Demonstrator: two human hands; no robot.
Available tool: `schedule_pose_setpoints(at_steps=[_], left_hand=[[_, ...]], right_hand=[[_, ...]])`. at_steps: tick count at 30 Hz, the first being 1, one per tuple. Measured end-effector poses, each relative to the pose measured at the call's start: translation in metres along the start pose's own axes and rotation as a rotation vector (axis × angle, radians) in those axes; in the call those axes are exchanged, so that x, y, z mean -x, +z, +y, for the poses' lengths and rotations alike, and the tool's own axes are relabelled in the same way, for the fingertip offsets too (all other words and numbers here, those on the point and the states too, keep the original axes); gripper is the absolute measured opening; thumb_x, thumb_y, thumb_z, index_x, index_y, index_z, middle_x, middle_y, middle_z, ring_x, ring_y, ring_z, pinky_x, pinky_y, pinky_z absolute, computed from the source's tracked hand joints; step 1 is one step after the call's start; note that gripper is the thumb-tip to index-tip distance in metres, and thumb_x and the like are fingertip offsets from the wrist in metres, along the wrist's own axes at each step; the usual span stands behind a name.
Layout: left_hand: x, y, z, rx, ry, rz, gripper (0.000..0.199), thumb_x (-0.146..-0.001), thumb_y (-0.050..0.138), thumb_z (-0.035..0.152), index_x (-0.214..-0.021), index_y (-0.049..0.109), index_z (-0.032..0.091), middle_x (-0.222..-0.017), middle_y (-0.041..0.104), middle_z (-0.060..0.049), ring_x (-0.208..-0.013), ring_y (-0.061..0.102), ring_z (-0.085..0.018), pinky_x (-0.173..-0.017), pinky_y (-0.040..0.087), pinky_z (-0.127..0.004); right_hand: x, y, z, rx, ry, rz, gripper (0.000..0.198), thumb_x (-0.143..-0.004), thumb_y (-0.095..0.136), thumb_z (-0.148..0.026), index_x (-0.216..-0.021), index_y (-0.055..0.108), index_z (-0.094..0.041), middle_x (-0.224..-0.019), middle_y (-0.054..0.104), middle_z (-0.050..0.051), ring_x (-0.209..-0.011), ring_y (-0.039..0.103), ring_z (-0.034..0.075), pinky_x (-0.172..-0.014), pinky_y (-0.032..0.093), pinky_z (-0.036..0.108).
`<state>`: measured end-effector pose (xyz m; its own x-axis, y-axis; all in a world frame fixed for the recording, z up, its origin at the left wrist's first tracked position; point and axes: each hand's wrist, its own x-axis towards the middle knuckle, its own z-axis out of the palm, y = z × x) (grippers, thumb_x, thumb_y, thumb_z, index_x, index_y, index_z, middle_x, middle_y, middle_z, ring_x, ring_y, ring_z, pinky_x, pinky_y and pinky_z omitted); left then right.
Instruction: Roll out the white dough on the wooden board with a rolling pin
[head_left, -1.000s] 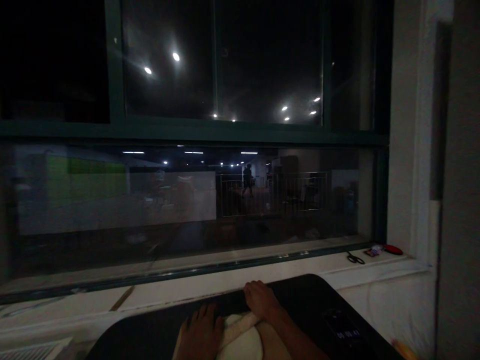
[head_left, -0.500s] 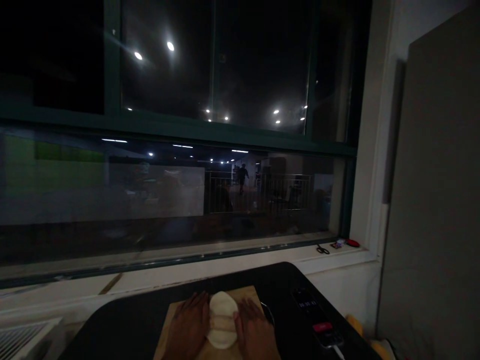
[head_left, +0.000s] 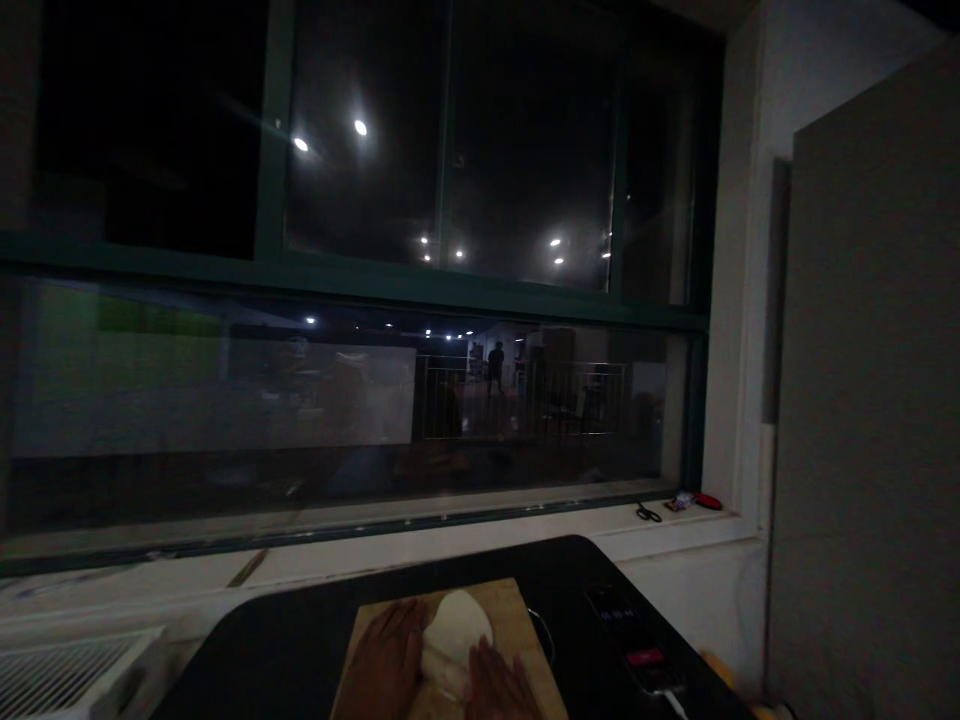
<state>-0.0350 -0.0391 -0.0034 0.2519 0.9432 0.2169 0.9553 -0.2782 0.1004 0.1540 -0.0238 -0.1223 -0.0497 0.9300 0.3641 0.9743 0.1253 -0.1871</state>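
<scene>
A flat, pale round of dough (head_left: 459, 622) lies on a wooden board (head_left: 510, 600). Across its near part runs a tan band, tilted down to the right, that looks like a slim rolling pin (head_left: 444, 672); its ends are hidden by my hands. My left hand (head_left: 388, 655) rests flat at the dough's left edge, fingers stretched forward over the board. Lower down, my right hand (head_left: 499, 680) has its fingers extended onto the dough's right side. Whether either palm presses on the band is too dark to tell.
The board is on a black table (head_left: 277, 640). To its right lies a phone (head_left: 626, 635) with a white cable (head_left: 675, 703). Scissors (head_left: 647, 513) and a red item (head_left: 707, 501) sit on the windowsill (head_left: 540, 530). Beyond the window stands a person (head_left: 496, 368).
My right hand has moved nearer over the dough, and the band has gone from level to tilted. More of the dough's far part shows. The whole view has shifted slightly.
</scene>
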Motion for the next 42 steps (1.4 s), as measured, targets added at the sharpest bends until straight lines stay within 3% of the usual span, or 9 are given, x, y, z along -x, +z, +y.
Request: schedule_pose_setpoints(at_steps=[4, 8, 13, 17, 20, 25, 31, 35, 42], left_hand=[[0.006, -0.018, 0.011, -0.073, 0.004, -0.051, 0.057, -0.09, 0.037, 0.016, -0.144, 0.055, 0.021, -0.151, 0.054, -0.008, -0.141, 0.048, -0.028, -0.122, 0.03, -0.052], [0.004, -0.018, 0.013, -0.073, -0.004, -0.042, 0.056, -0.09, 0.036, 0.015, -0.142, 0.056, 0.016, -0.148, 0.058, -0.012, -0.136, 0.053, -0.029, -0.117, 0.038, -0.047], [-0.012, -0.008, 0.004, 0.0, 0.004, -0.087, 0.055, -0.092, 0.037, 0.02, -0.144, 0.055, 0.018, -0.151, 0.055, -0.011, -0.139, 0.051, -0.025, -0.117, 0.038, -0.039], [-0.02, -0.015, 0.002, -0.004, -0.066, -0.13, 0.056, -0.089, 0.043, 0.024, -0.142, 0.056, 0.021, -0.153, 0.052, -0.012, -0.141, 0.047, -0.03, -0.114, 0.039, -0.052], [-0.019, -0.023, 0.006, -0.019, -0.075, -0.108, 0.053, -0.09, 0.039, 0.025, -0.138, 0.06, 0.022, -0.155, 0.049, -0.012, -0.144, 0.042, -0.032, -0.116, 0.033, -0.06], [-0.011, -0.023, 0.014, -0.009, -0.127, -0.071, 0.057, -0.095, 0.027, 0.026, -0.147, 0.051, 0.016, -0.155, 0.049, -0.014, -0.143, 0.044, -0.032, -0.116, 0.031, -0.061], [0.003, -0.02, 0.024, 0.025, -0.126, -0.032, 0.057, -0.097, 0.024, 0.024, -0.147, 0.05, 0.017, -0.153, 0.052, -0.012, -0.142, 0.046, -0.027, -0.117, 0.036, -0.049], [0.015, -0.024, 0.03, 0.012, -0.104, -0.043, 0.058, -0.096, 0.025, 0.021, -0.15, 0.047, 0.014, -0.156, 0.048, -0.011, -0.144, 0.043, -0.026, -0.12, 0.032, -0.049], [0.035, -0.004, 0.034, -0.032, -0.081, 0.047, 0.057, -0.099, 0.024, 0.023, -0.149, 0.046, 0.01, -0.155, 0.047, -0.015, -0.146, 0.041, -0.027, -0.123, 0.029, -0.048]], right_hand=[[-0.017, -0.058, 0.009, -0.011, -0.088, 0.007, 0.048, -0.101, 0.035, -0.035, -0.143, 0.057, -0.025, -0.15, 0.047, 0.005, -0.141, 0.041, 0.027, -0.119, 0.038, 0.045], [-0.042, -0.094, 0.012, 0.024, -0.133, -0.017, 0.052, -0.101, 0.025, -0.02, -0.139, 0.06, -0.016, -0.143, 0.057, 0.013, -0.133, 0.054, 0.028, -0.114, 0.042, 0.044], [-0.086, -0.08, 0.012, -0.016, -0.163, -0.128, 0.052, -0.102, 0.025, -0.022, -0.143, 0.056, -0.017, -0.146, 0.055, 0.012, -0.138, 0.048, 0.027, -0.118, 0.033, 0.05], [-0.117, -0.064, 0.013, -0.077, -0.157, -0.167, 0.049, -0.103, 0.027, -0.034, -0.141, 0.057, -0.029, -0.148, 0.054, 0.005, -0.14, 0.046, 0.027, -0.116, 0.033, 0.056], [-0.126, -0.062, 0.013, -0.089, -0.178, -0.171, 0.048, -0.102, 0.03, -0.035, -0.14, 0.058, -0.029, -0.149, 0.054, 0.005, -0.141, 0.045, 0.027, -0.114, 0.035, 0.056], [-0.108, -0.066, 0.018, -0.09, -0.187, -0.126, 0.051, -0.097, 0.035, -0.027, -0.143, 0.055, -0.028, -0.153, 0.049, 0.005, -0.143, 0.041, 0.025, -0.117, 0.031, 0.054], [-0.073, -0.081, 0.017, -0.064, -0.174, -0.011, 0.05, -0.096, 0.035, -0.021, -0.139, 0.06, -0.017, -0.144, 0.058, 0.011, -0.137, 0.05, 0.024, -0.119, 0.031, 0.045], [-0.055, -0.095, 0.013, -0.046, -0.162, 0.026, 0.05, -0.096, 0.031, -0.018, -0.132, 0.064, -0.009, -0.135, 0.065, 0.017, -0.128, 0.059, 0.025, -0.114, 0.039, 0.041], [-0.025, -0.105, 0.011, 0.057, -0.127, 0.021, 0.047, -0.1, 0.031, -0.02, -0.131, 0.064, -0.009, -0.14, 0.062, 0.014, -0.137, 0.05, 0.026, -0.114, 0.039, 0.039]])
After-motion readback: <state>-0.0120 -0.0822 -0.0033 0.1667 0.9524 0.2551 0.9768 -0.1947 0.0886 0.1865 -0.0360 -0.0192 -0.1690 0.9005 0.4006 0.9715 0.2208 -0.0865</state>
